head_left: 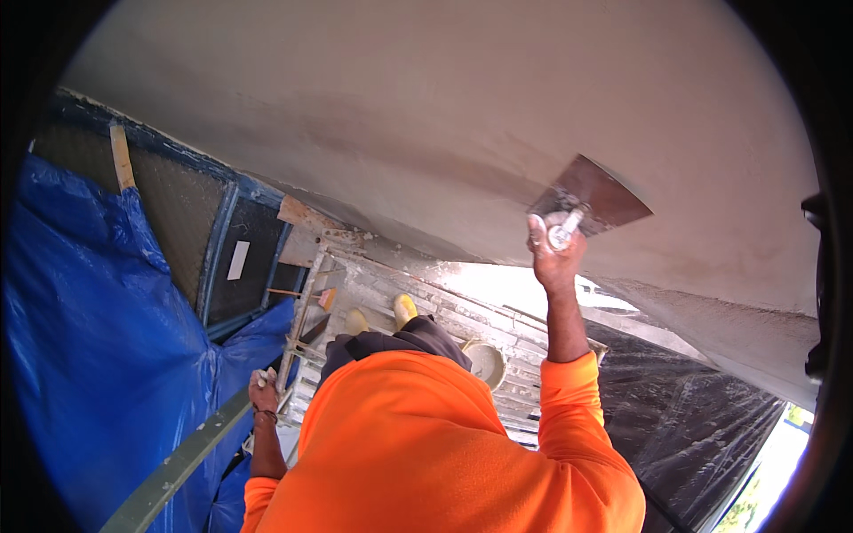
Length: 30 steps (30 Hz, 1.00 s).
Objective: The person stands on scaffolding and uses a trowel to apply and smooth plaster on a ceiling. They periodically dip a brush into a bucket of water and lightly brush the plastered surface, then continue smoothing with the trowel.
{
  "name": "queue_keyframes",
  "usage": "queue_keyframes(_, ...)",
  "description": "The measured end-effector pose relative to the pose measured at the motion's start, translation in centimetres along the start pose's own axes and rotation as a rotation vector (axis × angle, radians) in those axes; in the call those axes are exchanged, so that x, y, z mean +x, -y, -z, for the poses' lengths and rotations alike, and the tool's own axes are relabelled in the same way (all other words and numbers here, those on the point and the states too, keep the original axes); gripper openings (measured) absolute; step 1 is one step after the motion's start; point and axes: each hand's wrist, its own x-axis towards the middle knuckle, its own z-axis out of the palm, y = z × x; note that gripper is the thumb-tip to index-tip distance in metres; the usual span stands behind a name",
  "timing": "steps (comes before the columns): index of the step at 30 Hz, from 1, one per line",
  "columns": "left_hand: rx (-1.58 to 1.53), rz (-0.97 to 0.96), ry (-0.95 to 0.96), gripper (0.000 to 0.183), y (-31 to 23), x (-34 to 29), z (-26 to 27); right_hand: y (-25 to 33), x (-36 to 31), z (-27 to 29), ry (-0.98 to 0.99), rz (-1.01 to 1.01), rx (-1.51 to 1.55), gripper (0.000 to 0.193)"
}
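Note:
My right hand [553, 250] is wrapped round the pale handle of a plastering trowel [606, 197]. The trowel's broad metal blade, smeared with grey, lies at the smooth grey plastered surface [444, 98] overhead. Down at the left, my left hand [264, 391] is closed, with pale smears on its fingers. It is beside the end of a green rail [182, 462] and the scaffold frame [298, 333]; what it grips, if anything, is too small to make out.
I stand in yellow boots [405, 309] on a plaster-splashed scaffold platform [360, 280]. A round bucket [485, 362] is to the right of my legs. Blue sheeting [98, 338] covers the left side, beside a blue-framed window [244, 249]. Dark plastic sheeting [684, 409] spreads at the lower right.

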Motion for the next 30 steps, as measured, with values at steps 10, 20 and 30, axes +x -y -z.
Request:
queue_keyframes(10, 0.023, 0.186, -0.14, 0.032, 6.5, -1.4, -0.9, 5.0, -4.4, 5.0, 0.217, 0.046, -0.079, 0.02)
queue_keyframes(20, -0.453, 0.36, -0.168, 0.018, 6.8, -11.6, -3.9, 4.9, -0.6, -26.2, 0.984, 0.123, -0.824, 0.048)
queue_keyframes(30, -0.132, 0.677, -0.299, 0.034, 16.5, -25.9, -5.6, 1.3, 1.7, -31.5, 1.026, 0.0, -1.29, 0.053)
